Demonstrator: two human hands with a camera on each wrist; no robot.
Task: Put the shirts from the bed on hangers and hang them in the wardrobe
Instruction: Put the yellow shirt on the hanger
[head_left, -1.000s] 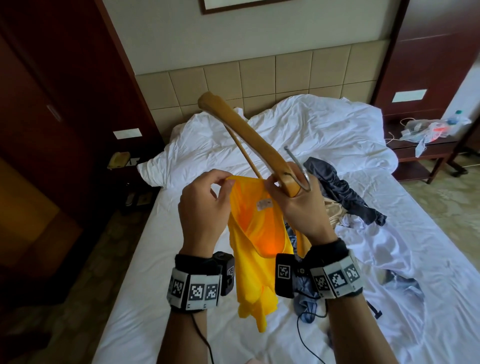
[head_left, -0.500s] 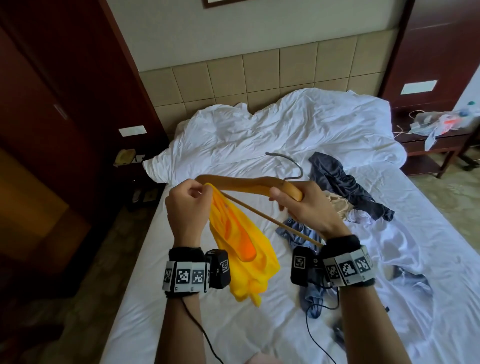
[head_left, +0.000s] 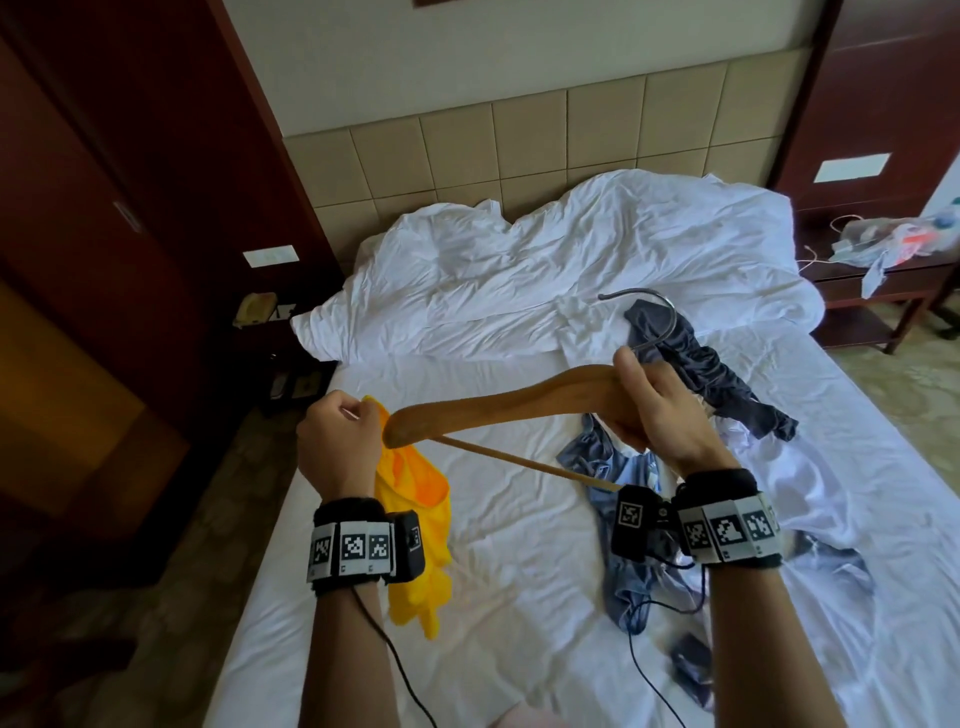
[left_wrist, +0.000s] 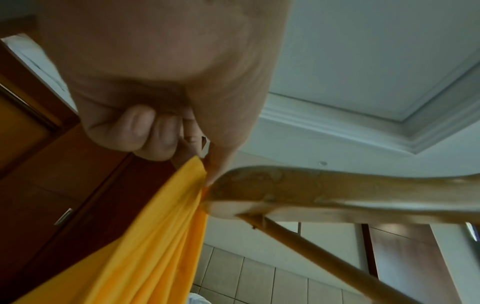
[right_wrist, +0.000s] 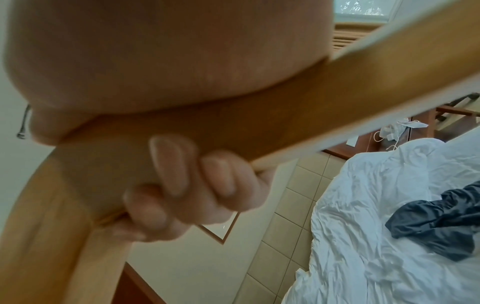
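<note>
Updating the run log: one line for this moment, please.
stage: hangering | left hand: pinches yellow shirt | right hand: grips wooden hanger | shirt: not on hanger

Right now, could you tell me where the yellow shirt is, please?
In the head view the yellow shirt hangs left of centre over the bed's left edge, pinched by the left hand beside the wooden hanger's left tip.

Beige tiled headboard panel under white wall, dark wood panelling left, side table right, patterned floor, daylight.
</note>
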